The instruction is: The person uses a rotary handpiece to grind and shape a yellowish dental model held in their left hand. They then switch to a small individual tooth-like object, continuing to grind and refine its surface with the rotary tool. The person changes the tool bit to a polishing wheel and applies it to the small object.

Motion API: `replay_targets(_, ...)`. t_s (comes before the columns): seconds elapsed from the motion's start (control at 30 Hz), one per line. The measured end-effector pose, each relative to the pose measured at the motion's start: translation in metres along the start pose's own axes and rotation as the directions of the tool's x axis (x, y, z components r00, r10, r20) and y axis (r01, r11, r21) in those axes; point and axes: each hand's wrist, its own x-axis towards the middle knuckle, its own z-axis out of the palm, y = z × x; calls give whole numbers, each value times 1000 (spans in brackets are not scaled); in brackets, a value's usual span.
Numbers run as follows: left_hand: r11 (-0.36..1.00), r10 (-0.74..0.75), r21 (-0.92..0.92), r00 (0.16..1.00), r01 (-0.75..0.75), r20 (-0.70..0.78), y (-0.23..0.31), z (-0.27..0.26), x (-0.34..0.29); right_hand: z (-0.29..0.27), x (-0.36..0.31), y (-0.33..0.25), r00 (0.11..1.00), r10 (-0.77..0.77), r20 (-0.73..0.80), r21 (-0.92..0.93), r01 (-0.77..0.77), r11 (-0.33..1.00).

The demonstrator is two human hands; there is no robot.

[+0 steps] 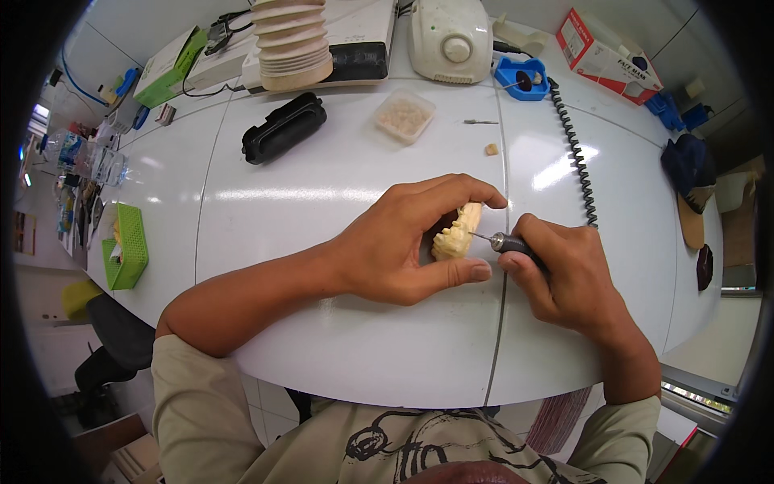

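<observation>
My left hand (411, 234) is closed around a cream-yellow dental cast (456, 234) with moulded teeth, thumb along its near side and fingers over the far side. In my right hand (568, 270) is a dark rotary handpiece (516, 244), held like a pen. Its thin metal bur (481, 235) points left and meets, or nearly meets, the right side of the cast; I cannot tell if they touch. Both hands are over the white table (363, 355). Part of the cast is hidden by my left fingers.
Beyond my hands lie a black case (284, 129), a clear tub of small pale pieces (405, 117), a loose bur (481, 122) and a small tan block (492, 149). A white control unit (451, 42), a blue tray (522, 78) and a coiled black cord (576, 153) are farther right. A green basket (125, 246) stands left.
</observation>
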Motion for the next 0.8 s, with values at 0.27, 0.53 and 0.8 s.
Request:
replay_targets(0.27,999,-29,-21,1000,29,12,1,0,1,-1,1,-1,1000,-28,3,-15,29,999)
replay_targets(0.53,998,-47,-33,999,47,12,5,0,0,-5,2,-4,999,-26,21,-26,26,999)
replay_targets(0.8,997,-48,-54,999,48,4,5,1,0,-6,2,-3,999,-28,45,-39,29,999)
